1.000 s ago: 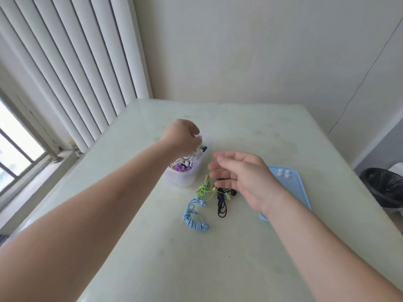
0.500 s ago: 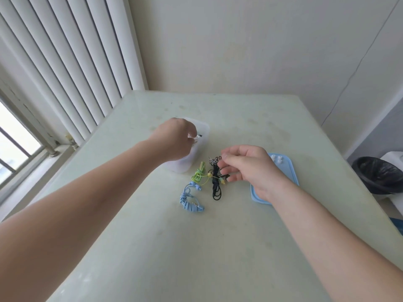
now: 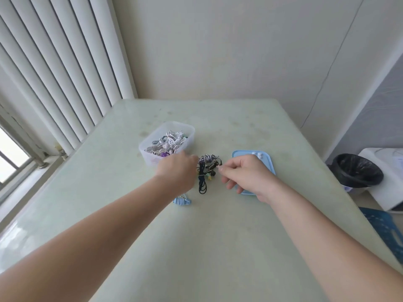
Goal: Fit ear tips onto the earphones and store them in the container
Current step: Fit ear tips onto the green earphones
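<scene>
A clear plastic container [image 3: 189, 136] holds several white and purple earphones. Just right of it, a black-and-white striped earphone bundle [image 3: 207, 159] sits over a black cable loop [image 3: 202, 186]. My left hand [image 3: 178, 172] lies knuckles up against the bundle's left side, its fingertips hidden. My right hand [image 3: 245, 173] pinches thumb and forefinger on the bundle's right end, by a black earbud. White ear tips [image 3: 258, 154] lie on a blue lid [image 3: 269, 163] behind my right hand. A blue coiled earphone set [image 3: 182, 201] shows below my left wrist.
A pale green table [image 3: 218, 236] carries everything, with a wall at its far edge and vertical blinds [image 3: 65, 73] to the left. Off the table's right side stand a black-lined bin [image 3: 357, 173] and a white box [image 3: 390, 171].
My left hand has left the container and come down to the striped bundle. My right hand has closed its fingers on that bundle, which now lies a little further right.
</scene>
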Available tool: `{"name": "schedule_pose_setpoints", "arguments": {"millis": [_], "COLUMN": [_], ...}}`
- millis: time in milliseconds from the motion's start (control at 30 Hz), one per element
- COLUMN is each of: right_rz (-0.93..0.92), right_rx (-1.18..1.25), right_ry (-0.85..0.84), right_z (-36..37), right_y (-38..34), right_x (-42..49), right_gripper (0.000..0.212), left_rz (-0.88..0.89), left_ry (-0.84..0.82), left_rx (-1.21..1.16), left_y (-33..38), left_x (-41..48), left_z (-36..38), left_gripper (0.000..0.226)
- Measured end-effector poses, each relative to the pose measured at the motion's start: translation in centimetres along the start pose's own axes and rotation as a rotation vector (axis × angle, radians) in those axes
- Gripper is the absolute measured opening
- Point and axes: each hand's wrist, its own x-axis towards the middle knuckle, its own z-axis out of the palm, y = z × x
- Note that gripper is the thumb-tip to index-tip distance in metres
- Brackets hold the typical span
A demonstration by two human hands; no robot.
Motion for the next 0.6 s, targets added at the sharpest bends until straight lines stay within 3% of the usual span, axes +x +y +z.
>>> {"name": "schedule_pose_setpoints", "arguments": {"millis": [167, 300, 500, 600], "right_rz": [0.006, -0.01, -0.144, -0.205], "right_rx": [0.075, 0.157, 0.256, 0.328], "right_ry": [0.004, 0.012, -0.071, -0.15], "right_z": [-1.7, -2.0, -1.5, -1.0], "right_y": [1.2, 1.3, 0.1, -0.1], "right_x": [-1.7, -2.4, -2.4, -2.7], "right_gripper": [0.016, 0.004, 0.057, 0.053], "left_rz": [-0.043, -0.107, -0.124, -0.071], "left_ry": [-0.004, -0.004, -0.137, -0.225], "left_rx": [-0.15, -0.466, -1.042, -1.304], "left_y": [0.0, -0.3, 0.5, 1.2], "left_x": [-0.1, -0.1, -2.2, -2.9], "left_z": [0.6, -2.0, -9.2, -10.7], "left_gripper": [0.02, 0.021, 0.04, 0.042]}}
